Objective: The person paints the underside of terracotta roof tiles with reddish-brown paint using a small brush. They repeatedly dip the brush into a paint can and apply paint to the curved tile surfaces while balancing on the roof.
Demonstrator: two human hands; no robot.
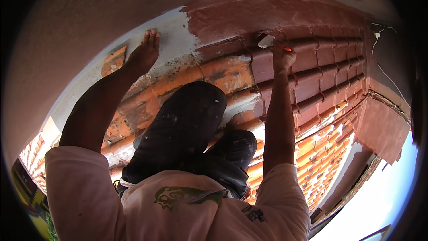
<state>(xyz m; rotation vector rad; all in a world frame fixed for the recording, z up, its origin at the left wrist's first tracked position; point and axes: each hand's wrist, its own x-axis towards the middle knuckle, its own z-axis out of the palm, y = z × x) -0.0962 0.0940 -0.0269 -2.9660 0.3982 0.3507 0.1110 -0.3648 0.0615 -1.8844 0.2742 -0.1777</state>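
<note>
1. Holding the brush (266, 41): the right hand (284, 56) is curled around the handle (287, 49). A bit of orange shows at the top of the fist; the exact finger placement cannot be told.
2. Brush position: right of centre, near the upper edge of the red tiles (307, 60), just below the red band (249, 15). The pale head points left. Whether its tip touches the surface cannot be told.
3. Brush handling (judgement): light, with a stiff handle and a softer, flexible head. Paint on the handle would make it slippery.
4. Grip point (judgement): take hold of the handle close behind the head for control; keep fingers off the head.
5. Left hand: the left hand (145, 56) is empty, fingers straight and nearly together, against the grey band (176, 31). How much weight it bears cannot be told.
6. Surroundings: a tile piece (114, 61) lies beside the left forearm. Bare orange tiles (229, 73) adjoin the red ones. The knee (191, 107) is between the arms.
7. Surface (judgement): the tiles are hard and rigid, but brittle under a point load.
</note>
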